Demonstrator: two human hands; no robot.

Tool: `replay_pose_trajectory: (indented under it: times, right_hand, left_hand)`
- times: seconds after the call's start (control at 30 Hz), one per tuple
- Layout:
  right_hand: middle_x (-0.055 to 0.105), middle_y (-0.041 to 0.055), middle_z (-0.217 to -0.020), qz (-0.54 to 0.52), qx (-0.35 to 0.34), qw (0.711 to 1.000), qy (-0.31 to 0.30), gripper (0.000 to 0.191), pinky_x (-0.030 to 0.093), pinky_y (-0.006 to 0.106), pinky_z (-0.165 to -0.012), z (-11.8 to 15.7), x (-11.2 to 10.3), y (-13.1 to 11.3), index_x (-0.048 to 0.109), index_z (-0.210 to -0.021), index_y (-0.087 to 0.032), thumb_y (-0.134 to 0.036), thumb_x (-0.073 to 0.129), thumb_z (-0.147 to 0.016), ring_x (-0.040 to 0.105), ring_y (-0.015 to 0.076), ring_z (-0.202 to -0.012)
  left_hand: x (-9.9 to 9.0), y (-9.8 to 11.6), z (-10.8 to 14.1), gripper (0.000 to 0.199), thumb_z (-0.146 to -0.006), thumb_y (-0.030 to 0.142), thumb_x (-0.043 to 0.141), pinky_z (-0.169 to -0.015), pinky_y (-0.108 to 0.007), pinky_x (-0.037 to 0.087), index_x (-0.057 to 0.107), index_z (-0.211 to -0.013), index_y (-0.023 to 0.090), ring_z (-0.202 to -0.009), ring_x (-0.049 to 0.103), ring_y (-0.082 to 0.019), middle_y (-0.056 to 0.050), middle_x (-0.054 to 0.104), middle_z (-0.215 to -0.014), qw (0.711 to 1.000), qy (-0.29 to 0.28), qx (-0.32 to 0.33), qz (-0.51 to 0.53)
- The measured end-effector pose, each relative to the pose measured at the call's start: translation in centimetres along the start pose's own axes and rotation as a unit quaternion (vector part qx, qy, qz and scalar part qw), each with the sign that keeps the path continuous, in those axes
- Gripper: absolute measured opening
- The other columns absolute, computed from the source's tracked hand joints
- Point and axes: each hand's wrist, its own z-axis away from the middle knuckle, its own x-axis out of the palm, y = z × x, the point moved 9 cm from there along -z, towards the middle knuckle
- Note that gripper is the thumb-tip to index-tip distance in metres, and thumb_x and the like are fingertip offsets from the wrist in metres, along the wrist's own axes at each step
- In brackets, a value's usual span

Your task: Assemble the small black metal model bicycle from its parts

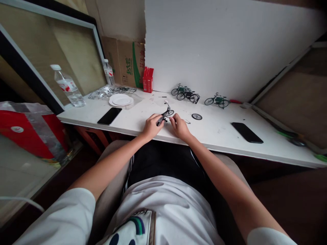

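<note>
A small black model bicycle [168, 113] is tilted over the white table, its handlebar pointing away from me. My left hand [152, 126] is closed around its near end, where a wheel shows between the fingers. Close on the right, my right hand [179, 126] has its thumb and fingers pinched together beside the bicycle. Whatever the pinch holds is too small to make out. A loose spoked wheel [197, 116] lies flat to the right of that hand, and a thin wire-like part [187, 121] lies near its fingers.
Finished-looking model bicycles [217, 101] stand along the back wall. Phones lie at left [109, 116] and right [247, 132]. White plates [121, 100], a pile of metal frame parts [107, 92], a red box [148, 79] and water bottles [68, 86] occupy the left side.
</note>
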Motion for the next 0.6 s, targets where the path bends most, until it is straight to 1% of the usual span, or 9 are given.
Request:
replay_pose_trajectory:
  times: [0.2, 0.37, 0.43, 0.5, 0.6]
  right_hand:
    - [0.063, 0.0032, -0.075, -0.013, 0.010, 1.000, -0.003, 0.041, 0.036, 0.031, -0.068, -0.03, -0.15, 0.16, 0.048, -0.092, -0.027, -0.063, 0.036, -0.109, 0.058, 0.0234, -0.067]
    - [0.067, 0.0051, -0.077, -0.027, 0.014, 1.000, 0.000, 0.049, 0.040, 0.033, -0.074, -0.13, -0.23, 0.20, 0.055, -0.089, -0.026, -0.064, 0.033, -0.110, 0.063, 0.0238, -0.071]
    - [0.069, 0.0060, -0.080, -0.024, 0.009, 1.000, 0.002, 0.049, 0.041, 0.033, -0.074, -0.13, -0.24, 0.04, 0.057, -0.093, -0.026, -0.064, 0.032, -0.110, 0.064, 0.0246, -0.073]
    - [0.071, 0.0066, -0.085, -0.035, 0.001, 0.999, 0.004, 0.045, 0.042, 0.033, -0.075, -0.09, -0.20, -0.15, 0.057, -0.102, -0.025, -0.063, 0.034, -0.110, 0.064, 0.0251, -0.076]
    - [0.072, 0.0072, -0.091, -0.069, -0.026, 0.997, -0.005, 0.039, 0.045, 0.033, -0.074, -0.02, 0.18, -0.53, 0.052, -0.111, -0.024, -0.062, 0.041, -0.109, 0.064, 0.0238, -0.075]
  left_hand:
    - [0.18, 0.15, 0.09, 0.024, -0.095, 0.016, 0.067, -0.096, -0.035, 0.058, 0.076, -0.117, 0.015, -0.103, 0.073, -0.024, -0.014, 0.077, -0.109, 1.000, -0.009, 0.011, -0.002]
    - [0.23, 0.25, 0.12, 0.025, -0.096, 0.017, 0.067, -0.097, -0.036, 0.059, 0.075, -0.119, 0.015, -0.105, 0.074, -0.024, -0.014, 0.076, -0.110, 1.000, -0.005, 0.016, -0.010]
    - [0.23, 0.25, 0.10, 0.025, -0.096, 0.017, 0.067, -0.098, -0.037, 0.059, 0.075, -0.120, 0.015, -0.106, 0.074, -0.025, -0.014, 0.076, -0.111, 1.000, -0.003, 0.016, -0.008]
    - [0.29, 0.12, 0.07, 0.025, -0.096, 0.018, 0.068, -0.098, -0.038, 0.060, 0.074, -0.120, 0.015, -0.106, 0.074, -0.025, -0.014, 0.076, -0.112, 1.000, -0.003, 0.010, -0.005]
    - [0.29, -0.34, 0.05, 0.025, -0.095, 0.019, 0.069, -0.090, -0.036, 0.063, 0.074, -0.119, 0.016, -0.104, 0.074, -0.024, -0.014, 0.075, -0.113, 1.000, 0.004, -0.010, 0.004]
